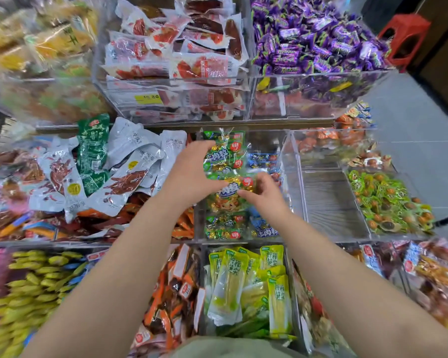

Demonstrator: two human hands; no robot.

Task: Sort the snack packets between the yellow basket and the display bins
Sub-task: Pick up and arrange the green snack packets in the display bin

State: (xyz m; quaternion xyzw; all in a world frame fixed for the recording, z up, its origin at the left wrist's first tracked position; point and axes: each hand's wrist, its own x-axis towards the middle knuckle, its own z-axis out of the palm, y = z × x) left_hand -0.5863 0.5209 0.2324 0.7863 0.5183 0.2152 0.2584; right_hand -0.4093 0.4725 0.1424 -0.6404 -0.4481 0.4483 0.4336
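While both bare forearms reach forward over the shelving, the left hand (pixel 192 174) and the right hand (pixel 265 192) meet above the middle display bin (pixel 294 177), a clear acrylic box in the centre row.

The left hand holds an upper green packet (pixel 224 153) in a wide span, its fingers curled over the packet's far edge and its thumb stretched underneath. The right hand pinches a lower green packet (pixel 233 188) at its near right corner, with thumb and fingertips closed narrowly on the wrapper. The 2 packets overlap, and both hang just above the bin's contents.

Each packet is see-through plastic with a bright green border. It bears bold white lettering on a blue patch and a round red badge, and small gold-foil pieces show inside. The lower one also carries a cartoon figure near its bottom.

Under the hands, more green packets (pixel 223 226) of the same kind lie in the bin, beside blue packets (pixel 263 228) of like design along its right side.

To the left, grey-white pouches (pixel 124 171) are heaped with 1 dark green pouch (pixel 92 148) among them. Lime-yellow packets (pixel 243 285) fill the bin nearer the person. Purple sweets (pixel 318 40) and red-and-white packs (pixel 176 47) sit in the far row, and green-wrapped round snacks (pixel 388 200) lie at the right.
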